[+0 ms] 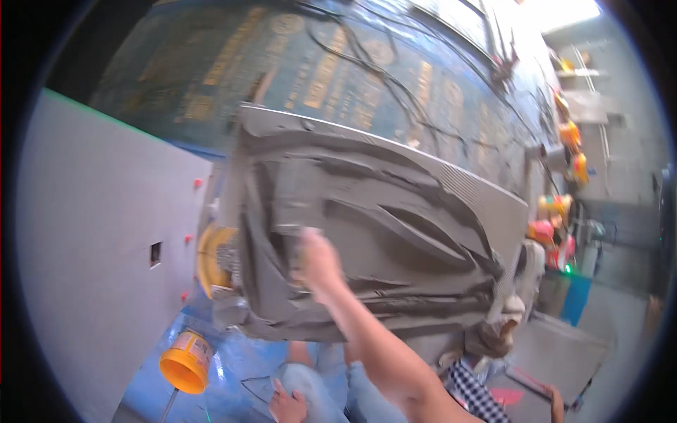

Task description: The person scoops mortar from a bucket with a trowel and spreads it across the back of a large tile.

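Observation:
A large rectangular tile or panel (486, 204) lies in front of me, thickly coated in wet grey mortar (395, 240) with folds and swept ridges. My right hand (321, 264) reaches over its left half, fingers wrapped round the handle of a trowel (295, 194). The trowel's blade is smeared with mortar, lies on the coat and is blurred by motion. Fine comb lines show in the mortar near the panel's far right edge. My left hand (288, 405) rests on my knee with its fingers apart, holding nothing.
A pale wall panel (99, 225) with a square cut-out stands at left. An orange bucket (185, 366) sits on blue sheeting. Cables (374, 67) cross the dark printed covering behind. Buckets (557, 208) stand at right. A forearm (556, 405), owner unclear, shows lower right near checkered cloth.

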Tool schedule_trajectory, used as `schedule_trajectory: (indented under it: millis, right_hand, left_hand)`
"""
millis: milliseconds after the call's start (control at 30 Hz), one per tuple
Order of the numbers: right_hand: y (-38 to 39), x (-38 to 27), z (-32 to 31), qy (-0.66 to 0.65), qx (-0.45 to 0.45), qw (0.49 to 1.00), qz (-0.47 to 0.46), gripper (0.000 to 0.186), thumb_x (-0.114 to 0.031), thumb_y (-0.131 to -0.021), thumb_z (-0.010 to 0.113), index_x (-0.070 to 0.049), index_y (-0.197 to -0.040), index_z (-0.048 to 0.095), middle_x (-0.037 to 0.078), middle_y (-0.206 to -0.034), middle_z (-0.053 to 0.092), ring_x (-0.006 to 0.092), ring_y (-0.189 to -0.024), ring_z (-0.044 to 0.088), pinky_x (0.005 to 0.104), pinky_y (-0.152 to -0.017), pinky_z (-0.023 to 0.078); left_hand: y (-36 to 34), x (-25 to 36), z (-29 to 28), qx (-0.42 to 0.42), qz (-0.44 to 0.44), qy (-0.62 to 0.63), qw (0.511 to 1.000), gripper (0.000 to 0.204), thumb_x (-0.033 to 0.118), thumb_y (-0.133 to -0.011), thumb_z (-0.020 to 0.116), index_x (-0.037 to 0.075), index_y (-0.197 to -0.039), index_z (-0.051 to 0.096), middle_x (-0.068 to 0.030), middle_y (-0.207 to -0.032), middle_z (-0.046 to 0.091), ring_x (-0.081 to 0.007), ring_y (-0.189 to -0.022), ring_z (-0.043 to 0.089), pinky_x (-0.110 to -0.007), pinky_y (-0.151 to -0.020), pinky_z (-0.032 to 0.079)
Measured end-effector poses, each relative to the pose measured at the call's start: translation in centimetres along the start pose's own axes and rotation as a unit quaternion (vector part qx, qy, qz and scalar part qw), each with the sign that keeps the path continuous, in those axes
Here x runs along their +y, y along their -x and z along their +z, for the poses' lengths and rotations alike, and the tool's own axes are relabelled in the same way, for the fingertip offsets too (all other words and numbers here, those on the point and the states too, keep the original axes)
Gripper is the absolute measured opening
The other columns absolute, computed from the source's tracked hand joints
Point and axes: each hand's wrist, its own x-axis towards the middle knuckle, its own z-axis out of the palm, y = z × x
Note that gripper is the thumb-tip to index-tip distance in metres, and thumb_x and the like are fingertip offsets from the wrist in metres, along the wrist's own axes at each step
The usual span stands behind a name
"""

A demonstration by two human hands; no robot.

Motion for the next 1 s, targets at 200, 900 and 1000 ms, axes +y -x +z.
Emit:
schedule_trajectory:
  millis: [200,900,1000]
  right_hand:
    - [2.0,3.3,-9.3,0.254,-0.008,0.967,0.011,0.038,-0.037,-0.095,0.051,-0.007,-0.116,0.058,0.032,-0.117,0.058,0.0424,-0.113,0.056,0.0492,-0.093,0.047]
    - [3.2,23.0,-19.2,-0.512,-0.015,0.841,0.175,0.064,-0.080,-0.087,0.034,-0.017,-0.085,0.046,-0.002,-0.058,0.038,0.0113,-0.044,0.037,0.0294,-0.043,0.036]
    - [1.1,17.7,-11.2,-0.452,-0.069,0.880,0.129,0.063,-0.076,-0.090,0.036,-0.013,-0.086,0.044,0.000,-0.059,0.042,0.0133,-0.045,0.043,0.0314,-0.042,0.040]
  left_hand:
    - [0.6,2.1,-3.3,0.011,-0.084,0.064,0.994,0.070,0.029,-0.090,0.055,-0.001,-0.147,0.027,-0.0284,-0.132,0.053,-0.0431,-0.120,0.052,-0.046,-0.101,0.042]
    - [2.2,8.3,-3.2,0.001,-0.079,-0.129,0.989,0.069,0.034,-0.088,0.056,-0.001,-0.143,0.034,-0.0254,-0.114,0.061,-0.0397,-0.104,0.060,-0.047,-0.091,0.047]
    - [2.4,7.6,-1.7,0.011,-0.072,-0.110,0.991,0.069,0.036,-0.088,0.055,-0.001,-0.143,0.035,-0.0246,-0.114,0.061,-0.0385,-0.103,0.061,-0.046,-0.090,0.047]
